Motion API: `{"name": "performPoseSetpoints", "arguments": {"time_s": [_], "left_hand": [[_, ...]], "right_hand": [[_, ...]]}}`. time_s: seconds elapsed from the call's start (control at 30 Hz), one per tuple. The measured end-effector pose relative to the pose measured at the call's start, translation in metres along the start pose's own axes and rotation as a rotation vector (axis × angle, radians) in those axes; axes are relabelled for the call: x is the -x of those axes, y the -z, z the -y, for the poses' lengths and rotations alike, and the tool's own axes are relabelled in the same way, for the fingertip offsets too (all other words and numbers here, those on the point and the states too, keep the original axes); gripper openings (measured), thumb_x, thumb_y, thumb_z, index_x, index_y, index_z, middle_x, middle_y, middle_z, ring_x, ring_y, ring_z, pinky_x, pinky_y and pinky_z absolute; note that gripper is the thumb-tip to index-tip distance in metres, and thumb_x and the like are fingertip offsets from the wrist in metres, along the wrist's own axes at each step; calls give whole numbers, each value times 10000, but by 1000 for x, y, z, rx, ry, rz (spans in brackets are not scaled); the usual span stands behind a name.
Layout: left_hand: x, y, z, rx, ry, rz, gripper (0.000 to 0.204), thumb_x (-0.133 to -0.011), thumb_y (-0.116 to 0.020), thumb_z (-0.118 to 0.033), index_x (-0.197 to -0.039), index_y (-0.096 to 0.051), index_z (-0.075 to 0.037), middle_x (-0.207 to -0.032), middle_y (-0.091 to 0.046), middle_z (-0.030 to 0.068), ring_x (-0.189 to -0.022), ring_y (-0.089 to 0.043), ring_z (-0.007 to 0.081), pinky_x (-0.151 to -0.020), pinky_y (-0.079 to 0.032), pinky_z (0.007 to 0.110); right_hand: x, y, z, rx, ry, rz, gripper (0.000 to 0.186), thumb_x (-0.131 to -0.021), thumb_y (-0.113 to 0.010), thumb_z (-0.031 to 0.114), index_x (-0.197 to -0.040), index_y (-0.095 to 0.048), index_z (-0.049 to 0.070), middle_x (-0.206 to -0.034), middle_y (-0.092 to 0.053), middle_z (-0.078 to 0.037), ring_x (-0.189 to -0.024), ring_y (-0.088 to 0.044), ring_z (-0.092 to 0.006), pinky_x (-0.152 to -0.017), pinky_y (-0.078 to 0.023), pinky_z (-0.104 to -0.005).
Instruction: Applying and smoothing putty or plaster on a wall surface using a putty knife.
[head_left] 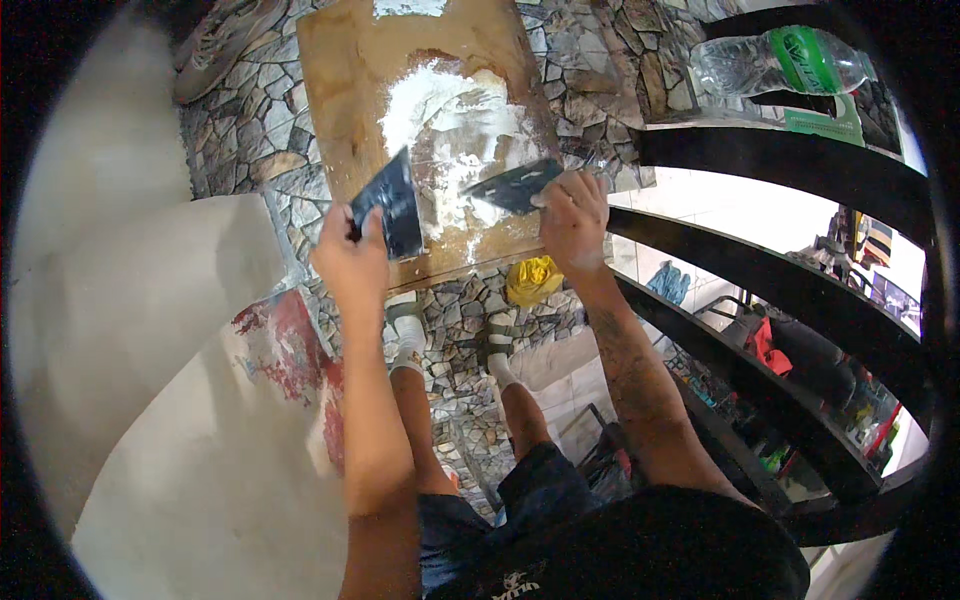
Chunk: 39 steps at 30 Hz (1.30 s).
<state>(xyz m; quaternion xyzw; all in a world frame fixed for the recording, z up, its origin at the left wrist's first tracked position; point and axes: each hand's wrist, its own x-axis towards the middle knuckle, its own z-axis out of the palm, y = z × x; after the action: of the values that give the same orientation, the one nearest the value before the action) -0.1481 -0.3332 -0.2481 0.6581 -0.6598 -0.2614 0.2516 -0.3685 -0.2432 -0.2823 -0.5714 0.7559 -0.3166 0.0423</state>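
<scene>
My left hand [352,250] pinches a dark, flat putty knife [398,205] between thumb and fingers, its blade angled up over the near left part of a wooden board [345,95]. In my right hand [578,215] is a second dark scraper [518,186], held tilted, with white smears on its face. White powdery paste [440,105] is spread across the board's middle, thicker at the far left and thinner toward the near edge. The right scraper's tip is over the paste; whether it touches cannot be told.
Black curved railing bars [760,280] run along the right, with a lower room beyond. A clear bottle [745,62] with a green label lies at the upper right. A yellow plastic bag [535,281] sits below the board. A pale wall [190,260] stands left; a shoe [215,50] lies far left.
</scene>
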Motion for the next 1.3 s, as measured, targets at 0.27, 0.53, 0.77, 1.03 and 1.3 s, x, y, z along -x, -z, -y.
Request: {"name": "performPoseSetpoints", "arguments": {"time_s": [0.27, 0.53, 0.77, 1.03, 1.3], "left_hand": [[21, 17, -66, 35, -384, 171, 89, -661, -636, -106, -719, -615, -41, -685, -607, 123, -598, -588, 259, -585, -457, 307], [-10, -20, -30, -134, -456, 457, 117, -648, -580, -127, -725, -598, -40, -639, -571, 174, -637, -566, 326, -582, -448, 404], [19, -6, 9, 234, 88, -6, 132, -734, -585, -58, -806, -509, 22, -662, -573, 131, -568, -545, 193, -542, -427, 295], [72, -16, 2, 427, 249, 14, 103, -736, -574, 7, -819, -513, 7, -646, -552, 79, -573, -504, 92, -521, -411, 242], [112, 13, -61, 55, 114, 354, 249, -669, -546, -16, -914, -580, -47, -624, -563, 162, -533, -555, 307, -480, -441, 357]], "right_hand": [[-8, 6, 31, -71, 626, 11, 135, -484, -574, 85, -612, -534, 103, -710, -515, 0, -669, -490, -180, -616, -326, -336], [-11, 19, 47, -110, 616, -8, 133, -490, -549, 99, -621, -527, 87, -714, -513, -12, -672, -494, -188, -609, -339, -349], [22, 19, 11, -151, -363, 162, 241, -640, -630, 12, -832, -485, 29, -662, -489, -64, -633, -510, -203, -565, -393, -310], [50, 8, 33, -457, -505, 200, 303, -668, -615, -22, -904, -430, 18, -781, -547, -44, -701, -510, -86, -616, -417, -227], [32, 10, 48, -376, -564, 177, 363, -679, -619, 16, -994, -442, 1, -830, -553, -108, -747, -535, -145, -644, -430, -264]]}}
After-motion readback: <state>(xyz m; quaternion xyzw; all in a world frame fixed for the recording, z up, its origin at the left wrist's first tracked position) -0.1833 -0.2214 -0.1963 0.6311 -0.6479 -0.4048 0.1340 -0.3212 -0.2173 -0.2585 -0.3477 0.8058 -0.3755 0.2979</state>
